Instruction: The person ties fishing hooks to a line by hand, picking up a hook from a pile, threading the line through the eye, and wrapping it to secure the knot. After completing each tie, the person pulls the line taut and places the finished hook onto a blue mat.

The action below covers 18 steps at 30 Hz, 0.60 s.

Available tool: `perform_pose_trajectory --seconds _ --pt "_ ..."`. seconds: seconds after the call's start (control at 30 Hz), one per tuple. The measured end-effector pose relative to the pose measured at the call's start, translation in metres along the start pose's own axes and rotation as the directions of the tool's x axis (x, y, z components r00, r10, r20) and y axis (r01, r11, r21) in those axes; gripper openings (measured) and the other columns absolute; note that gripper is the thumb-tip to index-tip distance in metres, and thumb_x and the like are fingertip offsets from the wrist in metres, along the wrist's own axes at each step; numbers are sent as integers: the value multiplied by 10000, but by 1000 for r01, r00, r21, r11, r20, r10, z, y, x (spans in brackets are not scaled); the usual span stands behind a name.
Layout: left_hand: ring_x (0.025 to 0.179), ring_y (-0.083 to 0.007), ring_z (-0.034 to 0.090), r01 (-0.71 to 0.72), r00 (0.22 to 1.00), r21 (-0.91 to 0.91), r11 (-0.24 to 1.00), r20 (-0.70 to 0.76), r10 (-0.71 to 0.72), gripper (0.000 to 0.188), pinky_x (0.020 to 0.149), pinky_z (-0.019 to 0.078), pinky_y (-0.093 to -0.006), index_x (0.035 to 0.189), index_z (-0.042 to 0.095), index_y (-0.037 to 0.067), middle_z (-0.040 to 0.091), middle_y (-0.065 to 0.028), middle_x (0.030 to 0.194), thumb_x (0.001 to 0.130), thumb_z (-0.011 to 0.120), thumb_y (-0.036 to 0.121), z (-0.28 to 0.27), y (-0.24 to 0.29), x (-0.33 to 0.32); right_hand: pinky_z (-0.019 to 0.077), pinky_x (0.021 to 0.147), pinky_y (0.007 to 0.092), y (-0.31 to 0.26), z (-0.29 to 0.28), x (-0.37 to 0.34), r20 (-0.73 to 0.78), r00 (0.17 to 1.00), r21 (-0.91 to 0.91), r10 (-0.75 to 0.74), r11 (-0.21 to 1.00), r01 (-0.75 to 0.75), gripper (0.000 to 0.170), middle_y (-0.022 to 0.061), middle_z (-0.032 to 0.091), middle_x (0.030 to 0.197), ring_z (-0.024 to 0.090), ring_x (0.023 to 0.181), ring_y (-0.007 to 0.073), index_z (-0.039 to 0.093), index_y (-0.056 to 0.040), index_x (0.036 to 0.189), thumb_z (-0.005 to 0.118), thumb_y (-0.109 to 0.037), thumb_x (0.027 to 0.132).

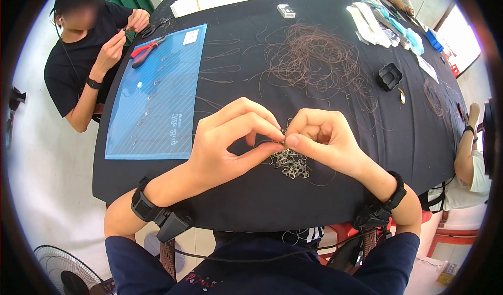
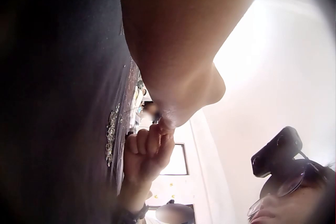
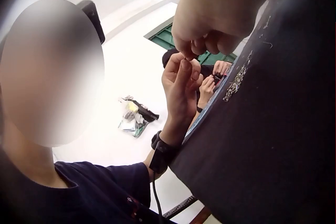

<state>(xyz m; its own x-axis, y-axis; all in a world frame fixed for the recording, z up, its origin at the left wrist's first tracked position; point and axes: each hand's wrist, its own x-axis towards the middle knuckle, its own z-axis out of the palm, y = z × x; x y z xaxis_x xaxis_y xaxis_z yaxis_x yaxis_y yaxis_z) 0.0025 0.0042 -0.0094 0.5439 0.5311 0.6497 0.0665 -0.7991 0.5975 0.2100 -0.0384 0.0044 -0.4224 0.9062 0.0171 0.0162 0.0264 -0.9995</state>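
Over the near part of the black-covered table [image 1: 236, 200], my left hand [image 1: 222, 137] and right hand [image 1: 327, 137] meet fingertip to fingertip. The thumb and forefinger of each pinch a thin dark line, its end mostly hidden by the fingertips; I cannot tell whether a metal piece is in the pinch too. Just below lies a pile of small bent-wire metal clips [image 1: 294, 166]. The left wrist view shows the right hand [image 2: 149, 148] with its other fingers curled in. In the right wrist view the left hand [image 3: 181, 85] is raised off the table, beyond the clips [image 3: 237, 83].
Left of my hands lies a blue file bag [image 1: 181, 90], with looped lines beside it and red-handled pliers [image 1: 148, 51] on top. A brown line tangle [image 1: 314, 59] spreads ahead. A black tray [image 1: 389, 77] stands to the right. Another person [image 1: 78, 59] works at the left.
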Motion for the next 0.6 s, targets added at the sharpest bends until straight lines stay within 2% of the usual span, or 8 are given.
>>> perform_pose_trajectory --seconds 0.37,0.47,0.6 --pt "623 -33 508 -4 1000 -12 1000 -12 4 188 461 363 -154 823 684 69 619 -34 900 685 760 -34 0 0 0 249 474 184 9 -1 1 -16 999 23 -33 999 33 188 -75 484 586 354 530 -23 602 -1 851 615 -176 918" --pt "597 -80 534 33 999 -1 999 -6 -33 180 483 423 -203 820 665 66 625 -29 871 691 747 -28 -2 5 2 253 483 184 8 -2 0 1 1000 26 -6 1000 6 188 -72 488 603 353 541 -23 596 2 863 606 -176 924" --pt "577 -71 514 34 999 19 999 -26 -33 177 479 410 -196 814 663 65 624 -31 885 690 742 -33 -2 6 2 260 493 184 4 -1 0 -3 1000 83 -30 996 30 165 -62 499 634 360 564 -22 571 6 934 578 -159 939"
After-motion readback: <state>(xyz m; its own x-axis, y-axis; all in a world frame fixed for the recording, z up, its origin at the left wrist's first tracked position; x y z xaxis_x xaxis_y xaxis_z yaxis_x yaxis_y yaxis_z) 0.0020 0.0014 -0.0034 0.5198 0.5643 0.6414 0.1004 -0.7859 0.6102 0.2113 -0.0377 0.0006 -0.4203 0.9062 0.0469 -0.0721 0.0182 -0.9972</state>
